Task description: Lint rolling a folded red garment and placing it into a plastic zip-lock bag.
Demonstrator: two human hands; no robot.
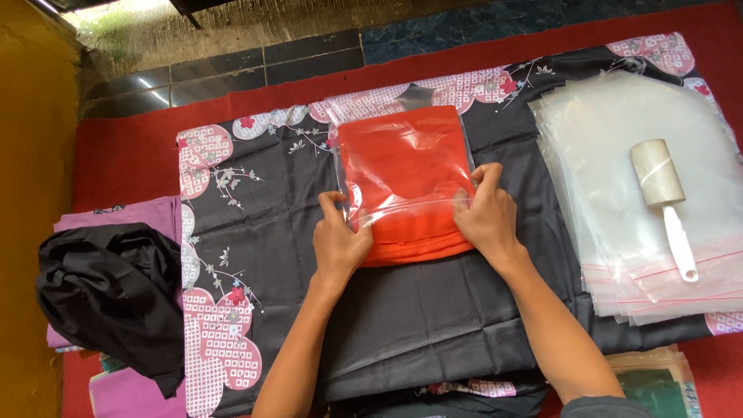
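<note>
Your left hand (pixel 338 241) and your right hand (pixel 486 217) are apart, one at each side of a clear plastic zip bag (pixel 402 166). Each hand pinches the bag's open edge, fingers curled over the plastic, thumbs underneath or hidden. Between your hands sits a folded orange cloth (pixel 406 244), most of it already inside the bag, with its near edge poking out just below your fingers.

Bag and cloth lie on a dark grey fabric with pink and white flower patches (pixel 255 232), spread flat beneath your forearms. Under that is a red mat (pixel 124 155).

To the right of your right hand, well apart, lies a stack of empty clear zip bags (pixel 619 155) with red seal lines. A lint roller with a white handle (pixel 664 201) rests on top of the stack.

To the left of your left hand, well apart, a crumpled black garment (pixel 108 294) sits on purple cloth (pixel 131 217). Near your right elbow, a bagged dark green item (pixel 658 387) shows at the frame's bottom edge.
</note>
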